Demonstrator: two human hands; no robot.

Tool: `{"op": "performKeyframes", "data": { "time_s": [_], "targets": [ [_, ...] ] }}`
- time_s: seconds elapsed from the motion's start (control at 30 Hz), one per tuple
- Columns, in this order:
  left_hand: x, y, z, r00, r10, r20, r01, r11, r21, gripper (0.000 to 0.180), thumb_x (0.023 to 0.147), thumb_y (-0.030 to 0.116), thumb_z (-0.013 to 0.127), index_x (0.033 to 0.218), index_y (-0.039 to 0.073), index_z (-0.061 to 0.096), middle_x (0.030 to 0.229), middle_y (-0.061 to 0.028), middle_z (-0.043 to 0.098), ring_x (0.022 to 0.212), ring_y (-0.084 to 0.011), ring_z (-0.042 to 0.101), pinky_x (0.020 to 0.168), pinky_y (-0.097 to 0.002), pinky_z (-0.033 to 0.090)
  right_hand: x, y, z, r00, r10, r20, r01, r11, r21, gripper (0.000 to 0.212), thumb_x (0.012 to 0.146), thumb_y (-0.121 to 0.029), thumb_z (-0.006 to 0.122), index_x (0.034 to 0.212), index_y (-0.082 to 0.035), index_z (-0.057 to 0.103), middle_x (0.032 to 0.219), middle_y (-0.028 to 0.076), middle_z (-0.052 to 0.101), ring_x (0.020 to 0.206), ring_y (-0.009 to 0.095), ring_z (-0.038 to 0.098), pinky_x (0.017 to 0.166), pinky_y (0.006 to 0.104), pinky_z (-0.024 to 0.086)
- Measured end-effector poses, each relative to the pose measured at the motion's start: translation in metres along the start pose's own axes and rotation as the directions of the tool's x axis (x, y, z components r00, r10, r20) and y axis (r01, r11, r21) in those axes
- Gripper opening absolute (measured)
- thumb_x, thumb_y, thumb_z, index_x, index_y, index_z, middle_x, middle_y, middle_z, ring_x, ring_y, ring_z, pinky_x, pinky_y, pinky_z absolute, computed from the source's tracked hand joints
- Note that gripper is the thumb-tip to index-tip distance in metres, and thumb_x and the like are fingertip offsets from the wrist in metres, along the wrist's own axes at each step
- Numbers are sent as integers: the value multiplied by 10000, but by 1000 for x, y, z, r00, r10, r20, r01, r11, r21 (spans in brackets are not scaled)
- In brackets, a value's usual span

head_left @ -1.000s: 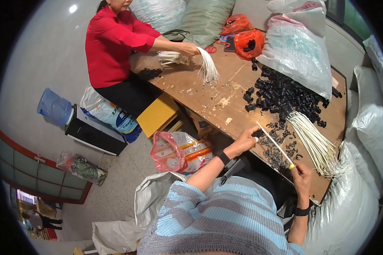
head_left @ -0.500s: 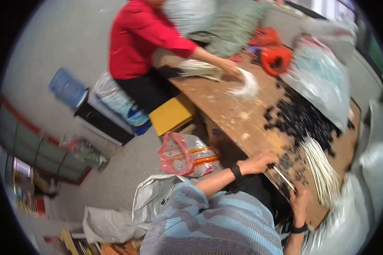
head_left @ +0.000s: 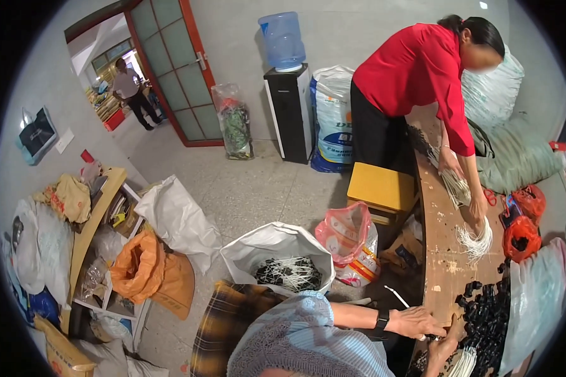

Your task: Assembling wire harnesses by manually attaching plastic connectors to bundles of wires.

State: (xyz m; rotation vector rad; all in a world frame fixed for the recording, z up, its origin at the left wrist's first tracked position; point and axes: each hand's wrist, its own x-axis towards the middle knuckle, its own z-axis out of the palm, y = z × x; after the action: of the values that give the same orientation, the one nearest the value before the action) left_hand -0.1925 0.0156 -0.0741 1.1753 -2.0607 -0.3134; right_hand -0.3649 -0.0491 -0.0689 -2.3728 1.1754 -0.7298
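My left hand (head_left: 415, 322) is closed over the near edge of the wooden table (head_left: 443, 267), with a thin white stick (head_left: 396, 296) jutting from beside its knuckles. My right hand (head_left: 445, 347) meets it there, fingers curled. A short white piece shows low between the two hands; what the right fingers grip is hidden. Just right of them spreads a heap of small black plastic parts (head_left: 485, 311). By my right wrist lies a bundle of white sticks (head_left: 464, 362), partly cut off by the picture's lower edge.
Left of my arm, an open white sack (head_left: 277, 232) contains black-and-white pieces. A pink bag (head_left: 344, 230) and yellow stool (head_left: 382, 186) stand beside the table. Across it, a person in red (head_left: 415, 72) handles white strands (head_left: 475, 244). Another person (head_left: 129, 88) stands beyond the doorway.
The view has swung left, bringing the door and shelves in. The stick that spanned both hands now juts out beside my left hand, and my hands have come together.
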Motion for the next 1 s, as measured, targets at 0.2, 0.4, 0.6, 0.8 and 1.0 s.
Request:
{"op": "performKeyframes", "data": {
  "time_s": [0.2, 0.4, 0.6, 0.8, 1.0],
  "targets": [
    [-11, -15, 2, 991, -132, -7, 127, 961, -246, 416, 730, 128, 616, 1144, 139, 573, 784, -128, 527, 736, -347, 551, 626, -446, 430, -7, 13, -36, 998, -54, 18, 56, 960, -274, 426, 722, -181, 718, 1087, 1, 595, 967, 138, 633, 707, 266, 591, 689, 342, 486],
    [0, -29, 3, 828, -561, -13, 535, 796, -284, 294, 858, 246, 592, 1072, 46, 604, 944, -257, 633, 898, -400, 628, 733, -454, 502, -70, -1, -96, 889, 451, 77, -219, 272, 937, 331, 903, -316, 580, 1127, -73, 568, 1014, 58, 595, 916, 177, 587, 850, 350, 488],
    [55, 15, 52, 671, -474, 570, 681, 90, -727, 230, 900, 48, 498, 1109, 55, 594, 770, -13, 618, 522, -34, 461, 445, -168, 330, -114, -4, -82, 942, 281, -181, -255, 955, 153, 286, 736, -111, 706, 1009, -54, 646, 583, 75, 533, 517, 213, 537, 498, 372, 400],
    [88, 43, 105, 708, -259, 657, 698, 398, -596, 171, 744, 33, 686, 908, -9, 657, 703, 38, 567, 623, -27, 493, 516, -199, 381, -130, 15, -57, 859, 375, -349, -394, 919, 19, 232, 772, -148, 713, 920, -34, 576, 694, 147, 560, 551, 270, 556, 528, 347, 442],
    [117, 9, 108, 695, -348, 628, 702, 516, -490, 211, 750, -13, 632, 958, 3, 661, 758, 26, 594, 650, -44, 516, 576, -194, 422, -132, 46, -68, 702, 642, -307, -564, 765, 310, 197, 792, -132, 712, 957, -56, 635, 709, 108, 594, 572, 196, 592, 515, 293, 448]
  ]
}}
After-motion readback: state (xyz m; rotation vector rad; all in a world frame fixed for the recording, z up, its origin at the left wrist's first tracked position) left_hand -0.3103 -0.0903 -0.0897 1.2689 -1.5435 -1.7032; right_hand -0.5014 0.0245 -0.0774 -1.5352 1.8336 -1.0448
